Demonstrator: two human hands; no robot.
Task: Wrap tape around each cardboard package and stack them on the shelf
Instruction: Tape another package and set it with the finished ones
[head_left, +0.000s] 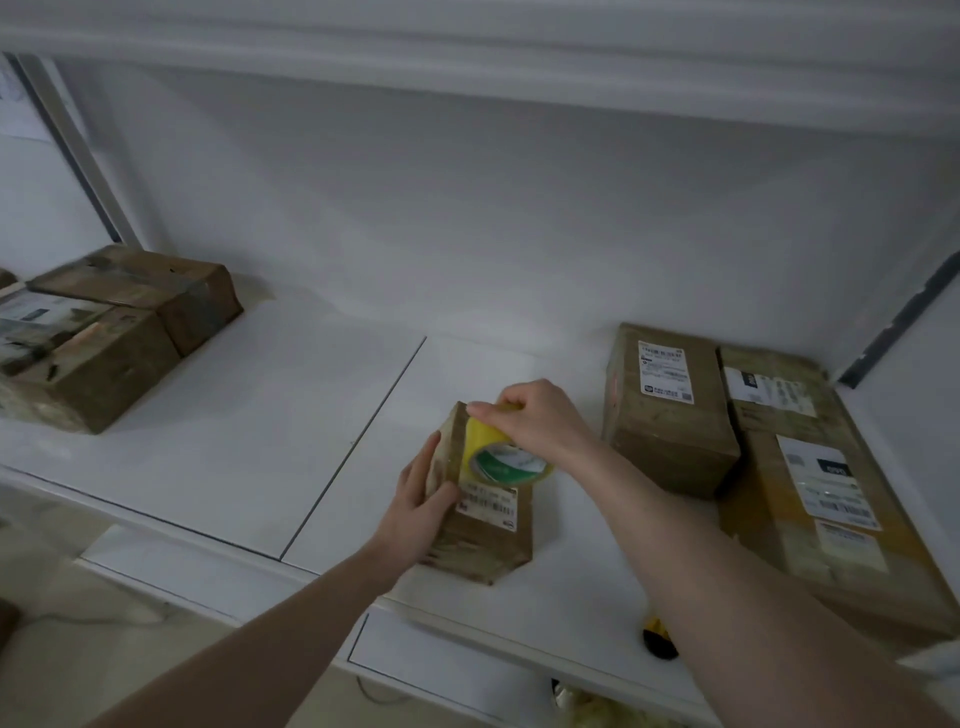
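A small cardboard package (485, 540) with a white barcode label lies on the white shelf (234, 441), near its front edge. My left hand (421, 499) rests against the package's left side, fingers straight along it and thumb on top. My right hand (535, 415) grips a yellowish roll of tape (501, 457) with a green and white core, held on top of the package at its far end.
Two labelled cardboard packages (670, 410) (810, 488) lie at the right of the shelf. Several taped packages (104, 332) sit at the far left. A dark round object (660, 642) shows below my right forearm. The shelf's back wall is close behind.
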